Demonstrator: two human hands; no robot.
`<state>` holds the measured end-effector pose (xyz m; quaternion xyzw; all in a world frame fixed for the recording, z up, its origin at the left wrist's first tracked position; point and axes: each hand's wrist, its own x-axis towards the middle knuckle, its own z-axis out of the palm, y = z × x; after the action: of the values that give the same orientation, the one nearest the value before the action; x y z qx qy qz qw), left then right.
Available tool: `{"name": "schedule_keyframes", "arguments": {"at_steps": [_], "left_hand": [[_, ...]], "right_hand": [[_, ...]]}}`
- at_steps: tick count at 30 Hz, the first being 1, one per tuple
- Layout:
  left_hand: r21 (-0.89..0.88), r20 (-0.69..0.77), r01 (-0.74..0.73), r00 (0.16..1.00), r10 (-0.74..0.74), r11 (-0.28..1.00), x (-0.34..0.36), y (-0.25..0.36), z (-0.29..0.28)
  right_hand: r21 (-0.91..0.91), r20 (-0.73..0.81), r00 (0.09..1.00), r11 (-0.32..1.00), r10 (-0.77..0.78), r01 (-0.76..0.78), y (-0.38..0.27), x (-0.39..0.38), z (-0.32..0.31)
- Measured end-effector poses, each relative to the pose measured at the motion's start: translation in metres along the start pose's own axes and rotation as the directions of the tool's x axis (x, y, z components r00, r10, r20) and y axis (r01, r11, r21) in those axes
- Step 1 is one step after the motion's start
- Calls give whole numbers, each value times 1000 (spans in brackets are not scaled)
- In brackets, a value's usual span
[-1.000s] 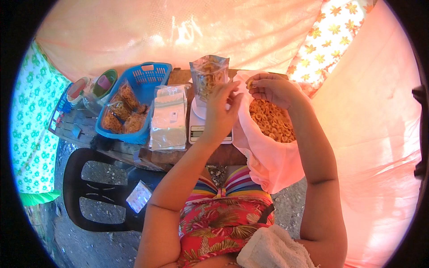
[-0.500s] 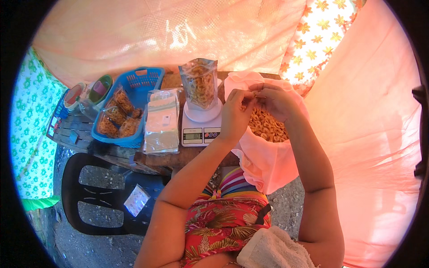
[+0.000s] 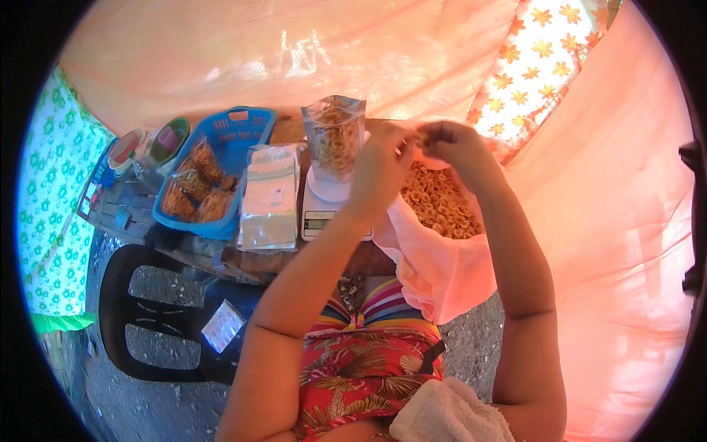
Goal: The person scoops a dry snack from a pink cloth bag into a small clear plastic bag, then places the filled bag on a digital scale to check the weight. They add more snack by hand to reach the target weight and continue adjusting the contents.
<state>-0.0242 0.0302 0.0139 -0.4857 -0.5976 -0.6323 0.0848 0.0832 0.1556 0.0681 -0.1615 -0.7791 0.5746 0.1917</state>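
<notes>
A clear stand-up pouch [image 3: 335,140] part-filled with curled golden-brown chips stands upright on a white kitchen scale [image 3: 317,221]. To its right, a pink cloth [image 3: 449,280] lines a container heaped with loose chips [image 3: 442,202]. Over the far edge of the heap my right hand [image 3: 456,144] pinches a small brown chip between thumb and fingertips. My left hand [image 3: 387,166] is close beside it, between pouch and heap, its fingers curled together; what they hold is hidden. The left forearm covers part of the scale.
Left of the scale lies a stack of flat empty pouches [image 3: 270,199]. Beyond it, a blue basket [image 3: 239,132] holds several filled bags [image 3: 199,188]. Tubs [image 3: 169,140] stand farther left. A black plastic chair [image 3: 118,317] bears a small packet [image 3: 223,326]. Pink sheeting [image 3: 604,243] hangs close on the right.
Both hands have shifted slightly upward and away from me, uncovering more of the chip heap. The left forearm now hides more of the scale. The pouch stays on the scale.
</notes>
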Motion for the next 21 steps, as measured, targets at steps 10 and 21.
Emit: {"name": "schedule_keyframes", "arguments": {"at_steps": [10,21], "left_hand": [[546,34,-42,999,28,837,68,-30,-107],[278,-225,74,974,-10,958,40,-73,-112]], "right_hand": [[-393,32,888,811,-458,432,-44,96,81],[-298,26,908,864,-417,405,-12,90,29]]}}
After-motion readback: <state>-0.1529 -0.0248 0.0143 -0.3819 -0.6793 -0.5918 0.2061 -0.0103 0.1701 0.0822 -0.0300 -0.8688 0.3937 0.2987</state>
